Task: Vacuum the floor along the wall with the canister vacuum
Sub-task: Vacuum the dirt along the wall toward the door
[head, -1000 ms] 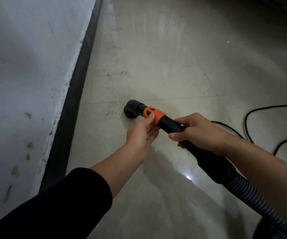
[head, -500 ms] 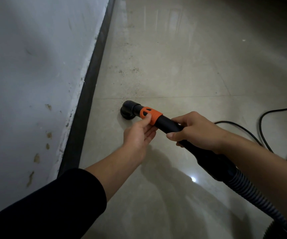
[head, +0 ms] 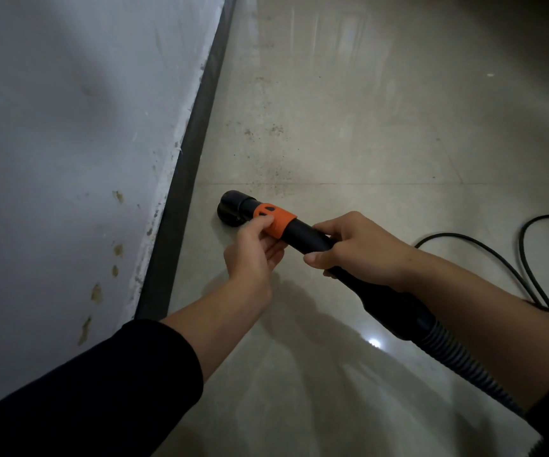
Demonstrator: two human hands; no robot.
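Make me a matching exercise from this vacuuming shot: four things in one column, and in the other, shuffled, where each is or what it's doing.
Column one:
1. left hand
2. right hand
3. power cord
4. nozzle

Column two:
A. lies looped on the floor, far right
B. pinches the orange collar
C. grips the black wand
D. sits on the floor near the baseboard

Pairs: 1-B, 2-C, 3-A, 4-D.

The wall [head: 68, 127] runs along the left; the nozzle [head: 232, 207] sits on the floor [head: 365, 127] near the baseboard [head: 187, 166], with the cable [head: 497, 255] to the right.
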